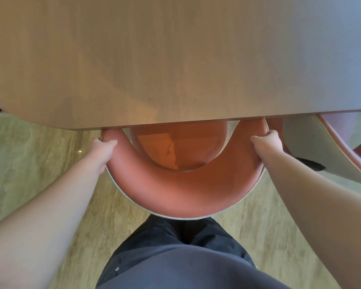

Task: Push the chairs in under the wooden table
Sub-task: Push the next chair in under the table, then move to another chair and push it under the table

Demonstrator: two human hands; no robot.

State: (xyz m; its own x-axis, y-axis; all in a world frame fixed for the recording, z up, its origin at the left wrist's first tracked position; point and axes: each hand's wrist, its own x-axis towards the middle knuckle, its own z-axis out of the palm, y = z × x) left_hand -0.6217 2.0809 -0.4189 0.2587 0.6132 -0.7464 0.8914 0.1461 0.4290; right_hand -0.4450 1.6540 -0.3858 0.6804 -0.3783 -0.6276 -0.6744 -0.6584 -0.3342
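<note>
My left hand (103, 146) and right hand (266, 142) each grip the orange chair's (183, 188) curved backrest; its seat sits half beneath the wooden table (175, 59) edge ahead. Another chair (321, 147) crowds right; wood-look floor (40, 163) lies open left.

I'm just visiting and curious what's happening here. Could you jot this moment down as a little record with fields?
activity: a person pushing a chair in under a table
chair: orange chair with curved backrest, seat partly under the table edge
table: wooden table, top fills the upper view
left hand: left hand grips the backrest's left end
right hand: right hand grips the backrest's right end
neighbour: second chair at right, partly under the table
floor: wood-look floor
</note>
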